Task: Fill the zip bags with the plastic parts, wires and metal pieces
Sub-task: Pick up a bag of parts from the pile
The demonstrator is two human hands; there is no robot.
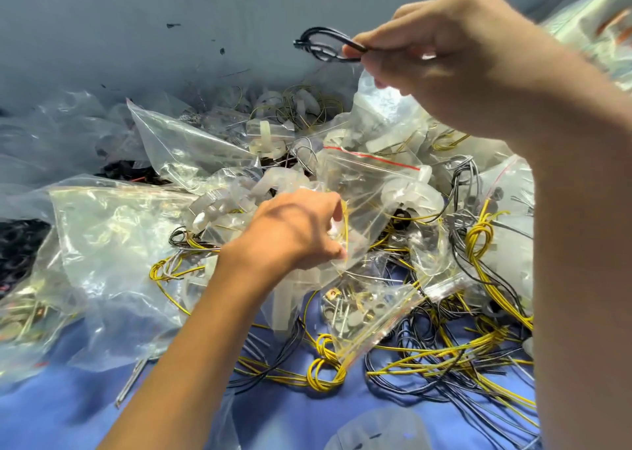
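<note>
Black wire coil held above an open zip bag

The right hand is raised at the upper right with its wrist bent. Its thumb and forefinger pinch a small black wire coil, which sticks out to the left in the air. Clear film rises to that hand's lower fingers, and it may be the lip of the zip bag just below, though the glare makes this hard to tell. The bag's mouth is marked by a red zip strip.

The left hand reaches in from the lower centre with its fingers curled, gripping the bag's lower side next to a yellow strand.

Around them lies a crowded heap of white plastic parts, yellow wires and dark wires. A smaller bag of metal pieces lies just below the left hand. The heap rests on a blue cloth, which shows bare at the lower left. A grey surface rises behind the heap
</note>
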